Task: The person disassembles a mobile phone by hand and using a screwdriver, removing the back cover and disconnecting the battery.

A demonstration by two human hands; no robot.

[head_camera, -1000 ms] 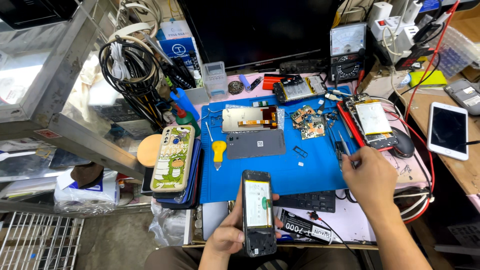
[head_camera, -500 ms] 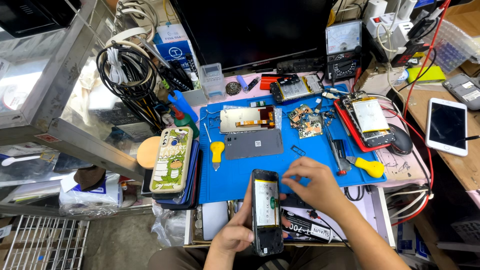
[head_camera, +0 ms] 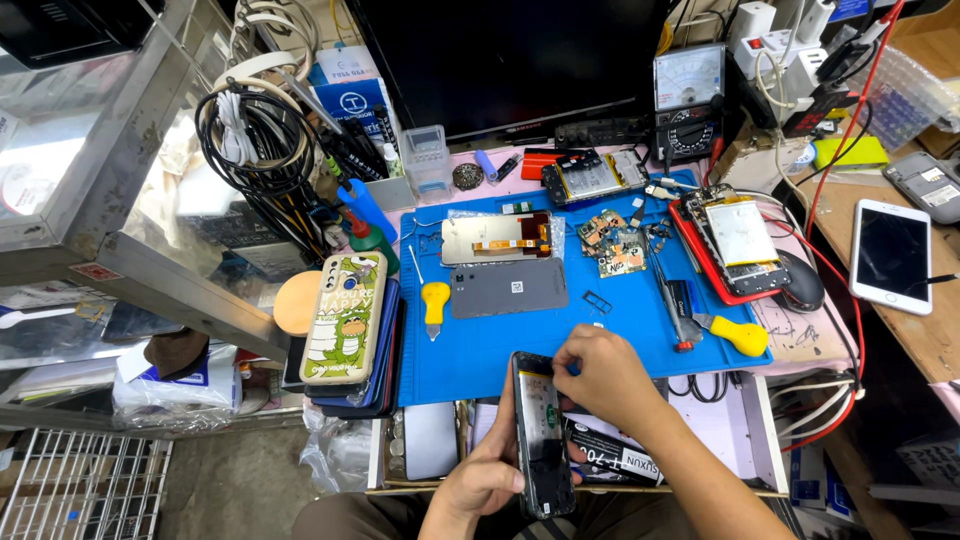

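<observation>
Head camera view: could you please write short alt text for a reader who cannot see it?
The left hand holds a dark phone upright while the right hand touches its top edge, over a blue repair mat scattered with phone parts and a yellow-handled screwdriver.

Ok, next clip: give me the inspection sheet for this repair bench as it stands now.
Surface: blue mat on the bench, crowded with parts.
Job's things: opened phone, held upright over the bench edge.
Clutter: grey back cover, circuit boards, yellow-handled screwdriver, cartoon phone case.
Hands: left hand grips the phone's lower half; right hand pinches at its top edge.
Cables: black bundle at left, red lead at right.
Surroundings: analogue meter, white tablet.
</observation>
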